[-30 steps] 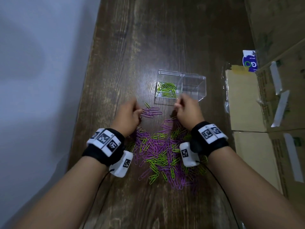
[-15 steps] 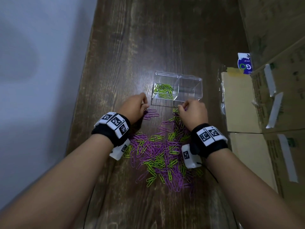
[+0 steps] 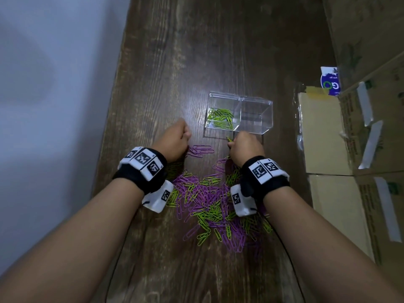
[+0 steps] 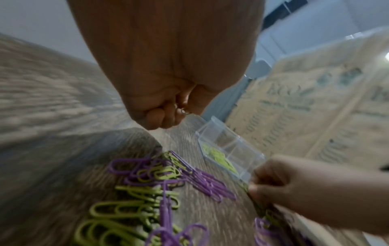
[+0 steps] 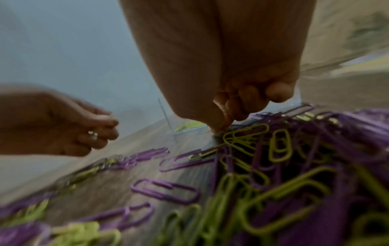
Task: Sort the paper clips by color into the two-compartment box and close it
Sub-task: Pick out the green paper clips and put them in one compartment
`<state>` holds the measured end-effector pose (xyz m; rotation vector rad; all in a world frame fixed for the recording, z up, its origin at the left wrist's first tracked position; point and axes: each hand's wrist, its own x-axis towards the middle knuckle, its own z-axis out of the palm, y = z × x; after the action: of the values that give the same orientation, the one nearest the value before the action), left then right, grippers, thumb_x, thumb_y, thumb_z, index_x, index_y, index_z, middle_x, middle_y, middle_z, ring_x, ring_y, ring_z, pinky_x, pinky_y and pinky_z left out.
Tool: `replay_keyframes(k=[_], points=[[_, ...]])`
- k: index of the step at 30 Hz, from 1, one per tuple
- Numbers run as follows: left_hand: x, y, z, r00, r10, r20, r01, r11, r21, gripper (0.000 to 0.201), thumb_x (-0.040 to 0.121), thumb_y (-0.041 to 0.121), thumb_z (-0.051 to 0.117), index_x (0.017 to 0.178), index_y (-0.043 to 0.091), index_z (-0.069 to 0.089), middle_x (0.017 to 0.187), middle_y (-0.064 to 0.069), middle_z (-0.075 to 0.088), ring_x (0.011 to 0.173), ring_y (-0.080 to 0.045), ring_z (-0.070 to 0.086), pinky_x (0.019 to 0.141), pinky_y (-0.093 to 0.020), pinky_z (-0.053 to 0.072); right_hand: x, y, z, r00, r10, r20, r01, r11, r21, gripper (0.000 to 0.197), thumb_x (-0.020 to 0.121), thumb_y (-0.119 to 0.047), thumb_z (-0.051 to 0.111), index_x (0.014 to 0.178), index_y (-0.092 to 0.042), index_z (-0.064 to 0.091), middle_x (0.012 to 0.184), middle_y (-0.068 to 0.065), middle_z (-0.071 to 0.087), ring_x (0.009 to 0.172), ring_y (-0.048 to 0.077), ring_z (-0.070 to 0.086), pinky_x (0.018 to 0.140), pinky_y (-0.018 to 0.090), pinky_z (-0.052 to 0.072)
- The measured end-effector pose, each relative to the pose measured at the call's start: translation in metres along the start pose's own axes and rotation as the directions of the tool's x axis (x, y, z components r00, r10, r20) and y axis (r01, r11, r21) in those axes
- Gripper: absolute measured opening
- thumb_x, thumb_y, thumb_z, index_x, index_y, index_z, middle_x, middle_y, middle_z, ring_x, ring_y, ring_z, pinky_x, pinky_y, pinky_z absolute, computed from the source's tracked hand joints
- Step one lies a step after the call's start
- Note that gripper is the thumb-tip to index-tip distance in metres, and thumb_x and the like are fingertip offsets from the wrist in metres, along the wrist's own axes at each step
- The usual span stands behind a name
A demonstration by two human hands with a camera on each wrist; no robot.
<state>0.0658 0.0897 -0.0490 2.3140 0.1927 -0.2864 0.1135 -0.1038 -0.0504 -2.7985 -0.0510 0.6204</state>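
Head view hides right hand [image 3: 246,147] fingertips, green clip [image 3: 229,139] protruding

Head view looking steeply down on the dark wooden table [image 3: 175,62], wrist views low and close along each hand, all sharing the mixed purple and green paper clip pile [image 3: 209,200] [image 4: 151,179] [image 5: 273,166]

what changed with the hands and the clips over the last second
The left hand moved away from the small purple clip cluster, toward the box's near left corner. The right hand stayed just before the box, pinching a green clip. Box, its green clips and the pile look unchanged.
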Motion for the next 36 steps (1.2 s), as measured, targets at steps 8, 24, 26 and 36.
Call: replay_keyframes(k=[8,24,26,36], points=[[-0.04,-0.028,-0.016,0.969,-0.234,-0.078,0.147,0.803,-0.577,0.028,0.093,-0.004,0.039,0.082,0.021,0.04,0.069,0.0,0.041,0.062,-0.009,0.046,0.054,-0.021,0.04,-0.012,0.001,-0.006,0.948,-0.318,0.006,0.316,0.94,-0.13,0.013,0.091,-0.005,0.043,0.102,-0.001,0.049,0.102,0.018,0.054,0.09,0.032,0.054,0.074,0.04,0.043],[-0.078,-0.04,-0.001,0.997,-0.069,0.037,0.067,0.997,0.048,0.024,0.073,0.017,0.073,0.091,0.019,0.056,0.086,0.002,0.061,0.076,-0.014,0.056,0.069,-0.026,0.042,-0.036,0.007,-0.012,0.893,-0.345,0.288,-0.254,0.141,0.957,0.021,0.078,-0.029,0.042,0.064,-0.013,0.041,0.054,0.0,0.044,0.042,0.011,0.026,0.039,0.015,0.022],[-0.076,-0.037,0.0,0.998,-0.053,0.031,0.052,0.997,0.059,0.031,0.072,0.022,0.078,0.095,0.017,0.058,0.092,0.002,0.06,0.083,-0.013,0.055,0.073,-0.025,0.041,-0.036,0.009,-0.011,0.898,-0.323,0.299,-0.228,0.242,0.943,0.03,0.091,-0.028,0.042,0.064,-0.014,0.043,0.053,-0.001,0.045,0.041,0.01,0.028,0.039,0.015,0.023],[-0.07,-0.032,0.007,0.993,0.001,0.122,-0.026,0.979,0.203,0.024,0.075,0.028,0.075,0.086,0.014,0.058,0.091,-0.003,0.055,0.087,-0.022,0.055,0.075,-0.032,0.042,-0.04,0.02,-0.015,0.885,-0.329,0.33,-0.109,0.543,0.833,0.026,0.094,-0.003,0.043,0.082,-0.003,0.066,0.065,0.006,0.059,0.05,0.012,0.045,0.044,0.02,0.034]])
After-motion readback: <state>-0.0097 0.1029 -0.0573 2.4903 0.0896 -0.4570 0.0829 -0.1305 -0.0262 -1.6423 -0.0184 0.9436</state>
